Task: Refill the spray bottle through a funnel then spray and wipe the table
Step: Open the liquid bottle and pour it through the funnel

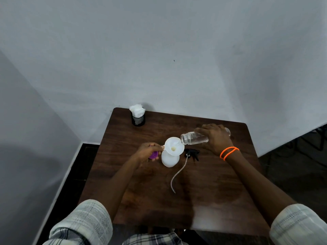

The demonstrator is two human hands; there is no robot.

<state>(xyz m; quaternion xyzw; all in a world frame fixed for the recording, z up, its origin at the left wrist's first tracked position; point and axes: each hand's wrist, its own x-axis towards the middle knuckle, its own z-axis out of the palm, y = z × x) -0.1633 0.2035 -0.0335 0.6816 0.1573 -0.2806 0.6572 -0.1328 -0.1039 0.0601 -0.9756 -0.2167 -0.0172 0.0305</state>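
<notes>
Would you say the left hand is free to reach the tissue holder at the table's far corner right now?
Probably not: the left hand pinches the funnel's tab and holds a purple cap, though nothing blocks the path to the tissue holder.

- A plain indoor room, sparsely furnished; whether it belongs to a home, a canteen or a small office cannot be told.
- A small dark wooden table (203,188) with rounded corners is pushed into a corner against bare, pale grey painted walls (159,50), which carry a few small dark marks.
- A black cup-shaped holder (138,119) stuffed with white paper napkins (137,110) stands at the table's far left corner, as on a dining or café table.
- The floor (70,183) is dark, edged by a light skirting strip along the left wall.
</notes>
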